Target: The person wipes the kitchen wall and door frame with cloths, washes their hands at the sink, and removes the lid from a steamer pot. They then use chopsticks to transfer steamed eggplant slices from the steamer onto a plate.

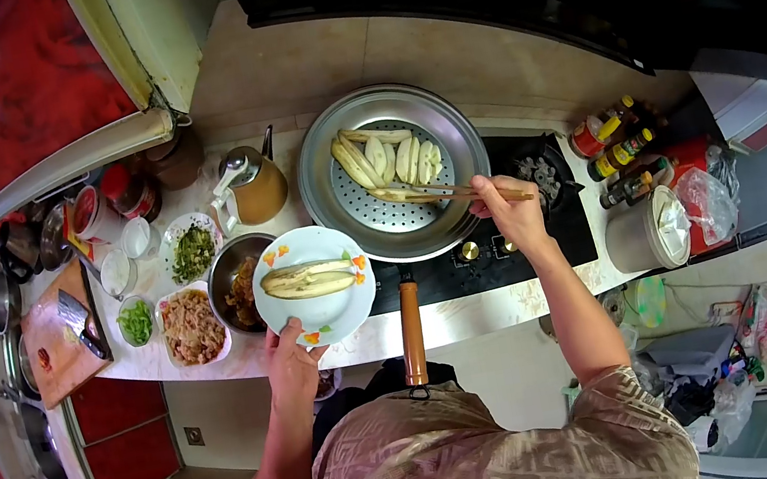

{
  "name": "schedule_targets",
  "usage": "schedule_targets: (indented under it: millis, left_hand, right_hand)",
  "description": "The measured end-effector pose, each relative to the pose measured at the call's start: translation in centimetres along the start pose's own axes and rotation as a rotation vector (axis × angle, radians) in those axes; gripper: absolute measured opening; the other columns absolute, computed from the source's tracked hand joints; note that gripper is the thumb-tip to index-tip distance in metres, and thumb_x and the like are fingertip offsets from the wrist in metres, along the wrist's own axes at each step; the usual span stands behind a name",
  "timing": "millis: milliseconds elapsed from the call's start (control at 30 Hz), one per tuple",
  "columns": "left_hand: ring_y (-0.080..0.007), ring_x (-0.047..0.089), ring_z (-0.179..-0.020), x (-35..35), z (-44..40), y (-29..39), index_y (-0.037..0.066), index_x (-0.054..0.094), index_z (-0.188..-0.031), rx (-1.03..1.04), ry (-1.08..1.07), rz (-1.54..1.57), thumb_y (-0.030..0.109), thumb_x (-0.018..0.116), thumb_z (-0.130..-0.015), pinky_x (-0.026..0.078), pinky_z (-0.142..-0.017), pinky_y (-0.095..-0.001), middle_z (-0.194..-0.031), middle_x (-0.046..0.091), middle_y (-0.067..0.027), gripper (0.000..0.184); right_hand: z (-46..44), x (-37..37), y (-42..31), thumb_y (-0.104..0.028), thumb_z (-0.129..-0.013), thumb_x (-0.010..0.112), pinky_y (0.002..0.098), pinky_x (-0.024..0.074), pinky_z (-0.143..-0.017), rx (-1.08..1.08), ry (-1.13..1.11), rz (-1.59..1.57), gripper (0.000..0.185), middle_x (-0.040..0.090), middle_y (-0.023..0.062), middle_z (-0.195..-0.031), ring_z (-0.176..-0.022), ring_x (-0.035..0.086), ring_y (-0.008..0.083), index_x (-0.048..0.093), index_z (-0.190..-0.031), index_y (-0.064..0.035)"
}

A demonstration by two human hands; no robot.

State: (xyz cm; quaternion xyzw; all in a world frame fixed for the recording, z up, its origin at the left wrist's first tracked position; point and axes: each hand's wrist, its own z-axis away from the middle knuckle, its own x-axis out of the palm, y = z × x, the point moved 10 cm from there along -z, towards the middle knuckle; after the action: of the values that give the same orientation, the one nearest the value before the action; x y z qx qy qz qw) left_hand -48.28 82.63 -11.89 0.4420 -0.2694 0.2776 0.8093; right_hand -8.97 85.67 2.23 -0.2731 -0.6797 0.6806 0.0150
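Observation:
My left hand (292,361) grips the lower rim of a white plate (320,325) with orange flowers. Long pale pieces that look like peeled eggplant (294,282) lie on it. In my right hand (506,209) is a pair of wooden chopsticks (457,191), pointing left into a large metal steamer (328,210) with a perforated bottom. Their tips are at a long eggplant piece (400,195) near the front of the steamer; whether they pinch it I cannot tell. More eggplant pieces (380,156) sit behind it in the steamer.
A wooden pan handle (412,336) juts over the counter edge from the black stove (547,248). Left are a metal bowl (220,279), a minced meat bowl (194,327), chopped greens (192,252), a kettle (255,185), and a cleaver (75,313) on a board (51,341). Bottles (621,156) stand right.

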Motion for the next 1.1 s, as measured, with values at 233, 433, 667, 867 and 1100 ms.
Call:
schedule_targets:
  millis: [233,433,667,867,1100]
  left_hand:
    - [-0.0259,0.061,-0.115,1.3,0.0,0.1,0.011,0.052,-0.13,-0.003,-0.06,-0.04,0.011,0.059,-0.094,0.056,-0.09,-0.0487,-0.126,0.06,-0.0083,0.037]
    - [-0.024,0.064,-0.109,1.5,-0.2,-0.2,0.01,0.052,-0.13,-0.007,-0.036,-0.03,0.009,0.061,-0.093,0.06,-0.083,-0.0474,-0.125,0.06,-0.0082,0.038]
    - [-0.0249,0.063,-0.112,2.4,-0.2,0.1,0.01,0.05,-0.131,0.012,-0.074,-0.068,0.01,0.059,-0.094,0.059,-0.085,-0.048,-0.126,0.06,-0.0086,0.039]
    - [-0.0263,0.061,-0.116,2.6,-0.3,0.0,0.011,0.048,-0.135,0.004,-0.068,-0.085,0.011,0.057,-0.095,0.055,-0.091,-0.0511,-0.129,0.058,-0.0088,0.041]
    - [-0.0245,0.061,-0.116,2.9,-1.1,-0.3,0.013,0.049,-0.135,-0.014,-0.043,-0.103,0.012,0.059,-0.094,0.055,-0.09,-0.049,-0.128,0.059,-0.0057,0.042]
  right_hand:
    - [-0.5,0.3,0.3,-0.032,-0.094,0.067,0.0248,0.0544,-0.058,0.053,-0.05,-0.017,0.038,0.067,0.008,-0.075,-0.064,0.065,0.0129,0.073,-0.092,0.0055]
    - [0.5,1.3,-0.7,-0.025,-0.093,0.069,0.0241,0.0519,-0.056,-0.057,-0.101,0.048,0.031,0.065,0.0086,-0.073,-0.061,0.063,0.0122,0.073,-0.093,0.0052]
    - [2.6,2.7,-4.0,-0.019,-0.093,0.068,0.0276,0.0488,-0.054,-0.468,-0.035,0.375,0.029,0.062,0.0118,-0.065,-0.056,0.062,0.0198,0.068,-0.074,0.0035]
    - [3.2,1.6,-3.0,-0.017,-0.099,0.058,0.0288,0.0512,-0.051,-0.471,0.091,0.23,0.033,0.066,0.0108,-0.066,-0.055,0.066,0.0191,0.065,-0.075,0.0048]
    - [3.6,-2.2,-1.7,-0.034,-0.104,0.048,0.0289,0.0573,-0.059,-0.145,0.222,-0.261,0.049,0.068,0.0157,-0.078,-0.065,0.07,0.0215,0.064,-0.089,0.0098]
